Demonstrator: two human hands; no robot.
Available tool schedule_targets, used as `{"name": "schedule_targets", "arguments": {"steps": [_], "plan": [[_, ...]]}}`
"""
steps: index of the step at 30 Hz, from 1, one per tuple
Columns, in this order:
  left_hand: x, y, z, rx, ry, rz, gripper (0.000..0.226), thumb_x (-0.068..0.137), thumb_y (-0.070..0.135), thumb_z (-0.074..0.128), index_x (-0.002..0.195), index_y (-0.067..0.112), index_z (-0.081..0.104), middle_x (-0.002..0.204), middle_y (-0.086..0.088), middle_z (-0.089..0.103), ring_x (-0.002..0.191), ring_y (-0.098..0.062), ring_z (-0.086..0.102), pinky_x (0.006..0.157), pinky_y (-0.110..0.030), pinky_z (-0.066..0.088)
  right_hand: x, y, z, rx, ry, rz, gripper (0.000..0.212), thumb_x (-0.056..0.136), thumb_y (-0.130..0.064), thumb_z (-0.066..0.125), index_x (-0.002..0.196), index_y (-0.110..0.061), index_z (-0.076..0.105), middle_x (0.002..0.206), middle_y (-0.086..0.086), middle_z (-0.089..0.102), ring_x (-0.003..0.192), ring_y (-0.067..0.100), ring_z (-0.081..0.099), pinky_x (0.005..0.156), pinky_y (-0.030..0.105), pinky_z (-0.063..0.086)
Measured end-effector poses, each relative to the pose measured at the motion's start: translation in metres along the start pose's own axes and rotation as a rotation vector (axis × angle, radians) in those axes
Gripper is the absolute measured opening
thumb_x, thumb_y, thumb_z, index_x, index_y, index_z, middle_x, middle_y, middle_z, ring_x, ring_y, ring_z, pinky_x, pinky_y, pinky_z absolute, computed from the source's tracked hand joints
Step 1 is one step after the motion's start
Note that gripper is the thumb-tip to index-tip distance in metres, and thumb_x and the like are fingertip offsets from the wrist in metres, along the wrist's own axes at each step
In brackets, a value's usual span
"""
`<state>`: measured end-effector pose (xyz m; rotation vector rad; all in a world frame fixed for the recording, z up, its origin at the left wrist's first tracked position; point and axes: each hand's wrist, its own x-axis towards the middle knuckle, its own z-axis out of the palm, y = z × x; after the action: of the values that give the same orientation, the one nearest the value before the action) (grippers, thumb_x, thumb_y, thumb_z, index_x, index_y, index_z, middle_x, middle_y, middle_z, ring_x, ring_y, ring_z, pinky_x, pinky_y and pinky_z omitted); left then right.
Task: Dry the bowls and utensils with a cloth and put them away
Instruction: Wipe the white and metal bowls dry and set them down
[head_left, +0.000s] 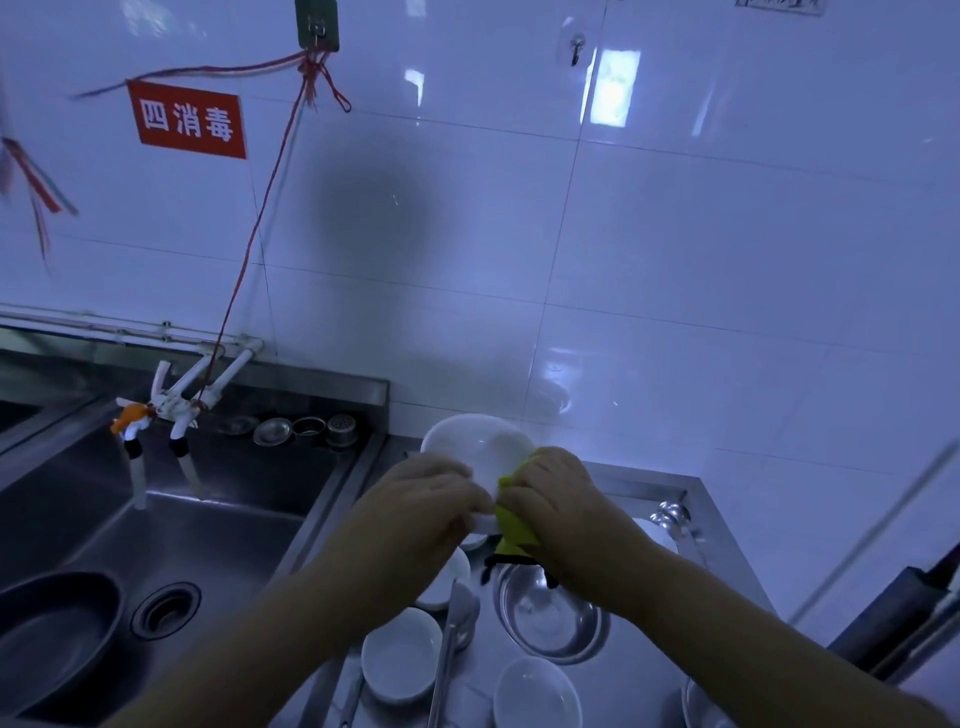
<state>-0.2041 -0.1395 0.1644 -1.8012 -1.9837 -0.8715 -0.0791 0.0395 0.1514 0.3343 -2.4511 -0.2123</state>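
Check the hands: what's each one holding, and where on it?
Left hand grips the white bowl at its near rim. Right hand holds the yellow-green cloth, bunched against the bowl's right rim.

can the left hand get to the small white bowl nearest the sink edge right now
Probably not yet: the left hand grips the large white bowl being wiped. The small white bowl lies uncovered just below that forearm, an easy reach once freed.
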Motion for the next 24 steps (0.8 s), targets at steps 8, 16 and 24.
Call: {"name": "schedule_targets", "arguments": {"steps": [8,16,24], "plan": [[0.021,-0.026,-0.010,-0.927,-0.274,-0.856,0.040,0.096,0.046,0.039,0.109,0.016,0.062,0.108,-0.017,0.066,0.093,-0.027,0.065,0.083,-0.039,0.053,-0.013,-0.008,-0.005,-0.087,0.071,-0.207,0.016,0.090,-0.010,0.065,0.098,-0.016,0.053,0.089,0.003,0.057,0.085,0.019,0.051,0.099,0.042,0.044],[0.013,-0.011,0.006,-1.113,-0.166,-0.961,0.028,0.096,0.035,0.042,0.102,0.014,0.059,0.084,-0.015,0.068,0.065,-0.025,0.066,0.055,-0.033,0.051,-0.020,-0.016,0.001,-0.071,0.034,-0.191,0.004,0.094,-0.013,0.058,0.095,-0.015,0.055,0.087,0.003,0.063,0.083,0.020,0.057,0.100,0.038,0.043],[0.009,0.016,0.043,-1.084,0.179,-0.995,0.024,0.100,0.030,0.034,0.098,0.018,0.056,0.091,-0.011,0.058,0.075,-0.021,0.057,0.055,-0.030,0.046,-0.018,-0.067,0.037,-0.174,0.089,0.253,0.013,0.082,-0.015,0.053,0.090,-0.015,0.063,0.080,0.005,0.065,0.072,0.023,0.060,0.075,0.038,0.050]]}}
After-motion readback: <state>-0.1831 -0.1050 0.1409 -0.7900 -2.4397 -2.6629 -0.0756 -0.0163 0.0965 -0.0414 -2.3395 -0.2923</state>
